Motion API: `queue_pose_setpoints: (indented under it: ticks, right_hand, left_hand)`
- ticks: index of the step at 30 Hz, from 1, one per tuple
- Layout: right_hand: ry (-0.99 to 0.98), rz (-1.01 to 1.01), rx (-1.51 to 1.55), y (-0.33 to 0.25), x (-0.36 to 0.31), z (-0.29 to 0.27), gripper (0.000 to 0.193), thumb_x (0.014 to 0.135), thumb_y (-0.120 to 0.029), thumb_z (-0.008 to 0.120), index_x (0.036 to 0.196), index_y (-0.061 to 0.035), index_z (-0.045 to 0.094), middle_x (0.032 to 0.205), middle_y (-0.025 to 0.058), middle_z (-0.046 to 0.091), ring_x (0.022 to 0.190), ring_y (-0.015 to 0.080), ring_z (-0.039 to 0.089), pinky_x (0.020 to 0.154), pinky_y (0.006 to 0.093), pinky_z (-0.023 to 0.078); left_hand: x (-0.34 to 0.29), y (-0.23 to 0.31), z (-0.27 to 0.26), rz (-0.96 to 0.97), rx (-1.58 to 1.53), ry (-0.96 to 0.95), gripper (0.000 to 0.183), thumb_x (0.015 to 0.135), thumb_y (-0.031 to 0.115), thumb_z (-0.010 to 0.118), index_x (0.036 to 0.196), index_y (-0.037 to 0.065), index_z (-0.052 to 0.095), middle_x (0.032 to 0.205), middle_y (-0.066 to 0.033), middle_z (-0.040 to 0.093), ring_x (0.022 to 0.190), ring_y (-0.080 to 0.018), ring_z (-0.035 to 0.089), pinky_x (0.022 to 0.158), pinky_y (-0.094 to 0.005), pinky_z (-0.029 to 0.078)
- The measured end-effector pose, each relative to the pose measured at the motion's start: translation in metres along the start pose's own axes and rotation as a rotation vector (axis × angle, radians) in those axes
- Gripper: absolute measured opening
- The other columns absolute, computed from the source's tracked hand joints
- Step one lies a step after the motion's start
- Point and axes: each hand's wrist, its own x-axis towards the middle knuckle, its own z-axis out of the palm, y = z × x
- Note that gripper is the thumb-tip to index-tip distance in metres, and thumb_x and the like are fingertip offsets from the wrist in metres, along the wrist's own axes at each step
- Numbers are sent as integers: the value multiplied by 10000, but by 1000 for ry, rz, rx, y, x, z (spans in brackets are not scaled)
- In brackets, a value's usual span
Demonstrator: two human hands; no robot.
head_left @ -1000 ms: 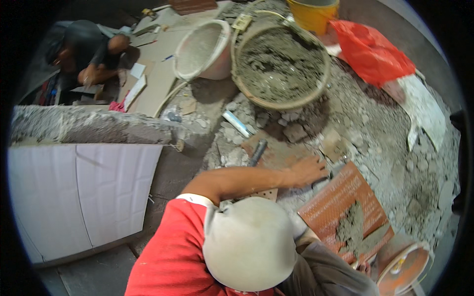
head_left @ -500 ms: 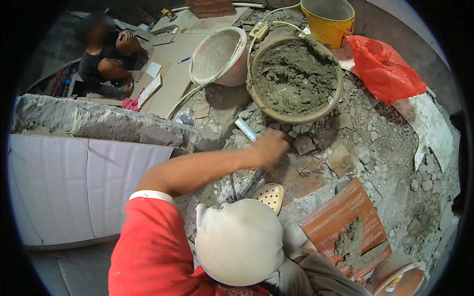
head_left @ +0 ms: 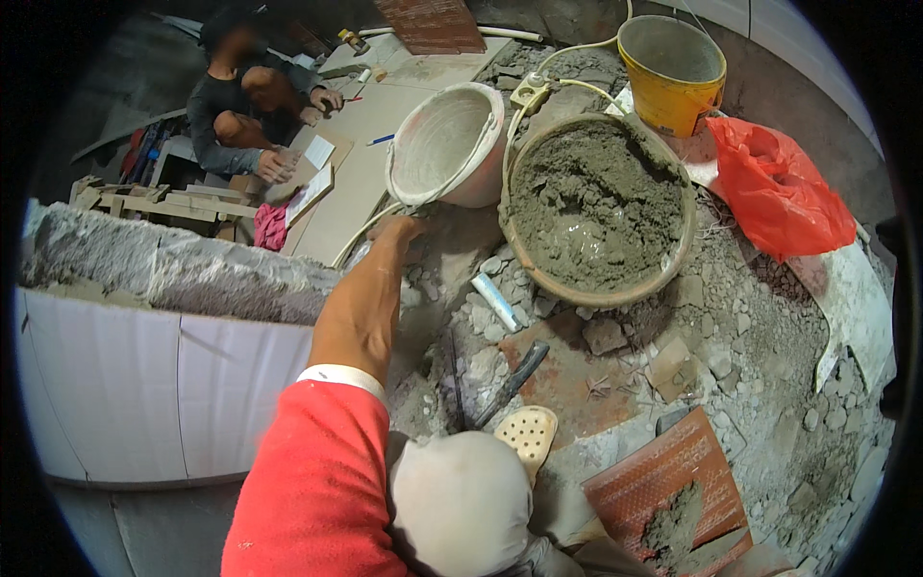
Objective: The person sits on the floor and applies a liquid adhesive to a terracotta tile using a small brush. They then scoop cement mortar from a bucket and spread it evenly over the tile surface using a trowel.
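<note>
My left hand [head_left: 399, 231] reaches forward over the rubble, close beside the empty whitish bucket [head_left: 450, 144]. The back of the hand faces up and its fingers are mostly hidden, so I cannot tell whether they grip anything. A cream cable [head_left: 358, 234] and a bit of clear plastic [head_left: 360, 254] lie just left of the hand. Nearer to me a dark tool handle [head_left: 519, 377] slants over the rubble, touched by no hand. A blue and white tube [head_left: 497, 302] lies between it and the round tub of wet mortar [head_left: 598, 300]. My right hand is out of view.
A low broken wall [head_left: 192, 279] with white tiles runs along the left. Behind it a person [head_left: 236, 106] squats by pale boards. Far right are a yellow bucket [head_left: 668, 77] and a red plastic bag [head_left: 779, 192]. A reddish tile [head_left: 663, 490] with mortar lies near my knee.
My left hand has moved forward and left, from above the dark handle to beside the whitish bucket. The handle now shows. The view has shifted, and the squatting person's arms have moved.
</note>
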Motion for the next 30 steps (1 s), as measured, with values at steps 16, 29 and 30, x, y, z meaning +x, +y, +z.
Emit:
queue_pose_setpoints:
  ticks: [16, 29, 30]
  right_hand:
    - [-17, 21, -100, -20, -13, -6, 276, 980, -236, 695, 1148, -17, 683, 951, -6, 658, 773, 99, 552, 661, 268, 451]
    - [-141, -50, 42, -14, -71, -92, 205, 1021, -230, 629, 1110, -56, 692, 820, -30, 625, 670, 62, 509, 604, 228, 389]
    - [-105, -39, 52, -20, -72, -87, 217, 1027, -239, 619, 1116, -55, 691, 823, -30, 626, 675, 60, 510, 607, 229, 390]
  left_hand:
    - [138, 21, -58, -727, -967, 1025, 297, 932, 115, 610, 1228, 88, 623, 1315, -181, 561, 1183, -343, 615, 980, -479, 526]
    - [57, 11, 22, -38, -895, 399, 179, 924, 89, 525, 1070, 35, 612, 966, -135, 600, 817, -258, 592, 716, -387, 480]
    - [48, 10, 27, -37, -961, 338, 173, 920, 82, 519, 1057, 30, 610, 934, -131, 602, 788, -250, 586, 691, -380, 476]
